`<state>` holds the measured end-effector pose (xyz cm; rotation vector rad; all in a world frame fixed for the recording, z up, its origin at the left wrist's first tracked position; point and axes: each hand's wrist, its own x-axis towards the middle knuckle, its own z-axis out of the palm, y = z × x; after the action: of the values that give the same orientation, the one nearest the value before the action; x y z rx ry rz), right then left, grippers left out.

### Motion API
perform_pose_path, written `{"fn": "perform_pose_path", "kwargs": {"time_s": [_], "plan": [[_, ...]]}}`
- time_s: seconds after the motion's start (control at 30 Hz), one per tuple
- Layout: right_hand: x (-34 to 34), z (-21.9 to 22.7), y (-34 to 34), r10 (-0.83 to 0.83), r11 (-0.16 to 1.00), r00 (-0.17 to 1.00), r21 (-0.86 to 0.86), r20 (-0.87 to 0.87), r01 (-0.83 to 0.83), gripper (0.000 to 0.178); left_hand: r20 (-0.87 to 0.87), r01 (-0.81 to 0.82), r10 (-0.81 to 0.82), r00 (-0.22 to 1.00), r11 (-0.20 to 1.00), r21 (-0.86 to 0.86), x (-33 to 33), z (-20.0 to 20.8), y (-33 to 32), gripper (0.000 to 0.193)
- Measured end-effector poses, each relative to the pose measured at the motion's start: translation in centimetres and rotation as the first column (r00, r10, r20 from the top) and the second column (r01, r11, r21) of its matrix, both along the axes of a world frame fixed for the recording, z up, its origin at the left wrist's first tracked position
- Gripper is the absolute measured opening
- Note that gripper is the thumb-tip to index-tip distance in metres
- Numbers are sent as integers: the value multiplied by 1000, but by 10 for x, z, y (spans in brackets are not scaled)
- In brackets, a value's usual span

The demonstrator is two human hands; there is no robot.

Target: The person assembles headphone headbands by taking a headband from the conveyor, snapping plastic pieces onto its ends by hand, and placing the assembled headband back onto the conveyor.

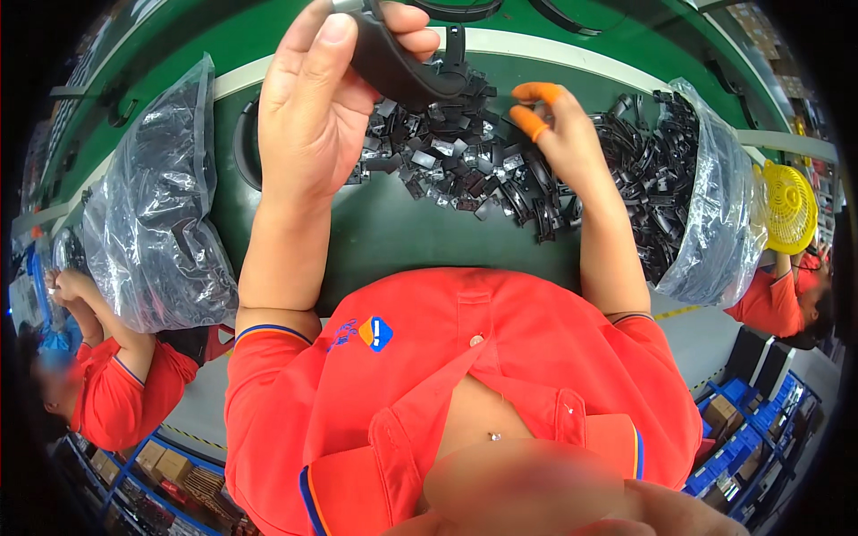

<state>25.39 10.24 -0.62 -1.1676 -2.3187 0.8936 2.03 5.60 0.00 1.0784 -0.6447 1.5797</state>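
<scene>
Left hand (313,112) raised over far-left part of desk (402,246), grip closed around a black padded headband (393,62); thumb on the near side near its silver end, curved far end hanging out to the right, above the pile of small black parts (447,161). Right hand (572,143) at the right side of that pile, orange finger cots (536,92) on thumb and index; grip narrow, fingertips slightly apart, nothing visible between them; can't tell if it touches the parts. Curved black clips (643,179) heaped to its right, at the mouth of a clear plastic bag (719,232). Another clear bag (152,223), dark contents, left of left forearm. Black curved band (246,147) on desk just beside left wrist. Yellow basket (789,210) far right, beyond the bag. Co-workers in red shirts, left (116,393) and right (773,304).
</scene>
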Motion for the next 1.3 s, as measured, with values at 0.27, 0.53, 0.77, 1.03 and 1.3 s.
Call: {"fn": "perform_pose_path", "kwargs": {"time_s": [0.27, 0.53, 0.77, 1.03, 1.3], "plan": [[2, -11, 8, 101, 938, 957, 295, 271, -182, 19, -595, -669, 332, 732, 518, -533, 28, 51, -56, 36], [4, 34, -25, -225, 847, 753, -507, -619, -164, 27, -741, -744, 281, 610, 524, -414, 57, 44, -62, 29], [-9, 58, -45, -257, 845, 386, -400, -886, -356, 19, -829, -856, 354, 432, 450, -254, 67, 40, -63, 30], [-19, 51, -53, -87, 931, 483, -244, -871, -272, 14, -858, -894, 383, 343, 414, -173, 67, 35, -65, 38], [-20, 62, -48, -69, 927, 534, -253, -843, -278, 20, -910, -890, 366, 197, 455, -10, 66, 31, -62, 33]]}}
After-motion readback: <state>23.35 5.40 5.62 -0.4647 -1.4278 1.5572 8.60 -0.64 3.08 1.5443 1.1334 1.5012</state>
